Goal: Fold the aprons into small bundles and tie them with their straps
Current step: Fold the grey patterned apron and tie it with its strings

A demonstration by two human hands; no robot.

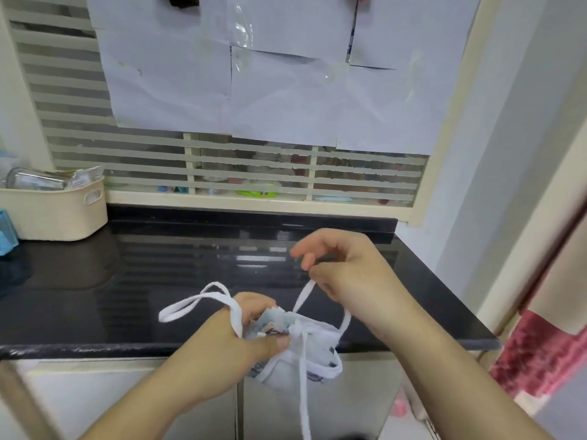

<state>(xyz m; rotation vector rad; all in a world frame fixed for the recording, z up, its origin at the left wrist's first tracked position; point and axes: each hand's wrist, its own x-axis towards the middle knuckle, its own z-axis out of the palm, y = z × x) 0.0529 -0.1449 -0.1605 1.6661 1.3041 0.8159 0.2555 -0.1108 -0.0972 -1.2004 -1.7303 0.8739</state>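
Observation:
A small white apron bundle [313,347] with a printed pattern hangs just past the front edge of the black counter [158,271]. My left hand [254,328] grips the bundle's left side, thumb pressed on it, and a white strap loop [193,304] sticks out over its back. My right hand [346,274] is raised above and right of the bundle and pinches a white strap [303,296] that runs up from it. Another strap end [305,408] dangles straight down below the bundle.
A cream plastic basket [60,211] with packets stands at the counter's back left, and a blue object [6,233] sits beside it. Behind the counter is a slatted window [254,166] covered with paper sheets. Red patterned cloth [536,354] hangs at the right.

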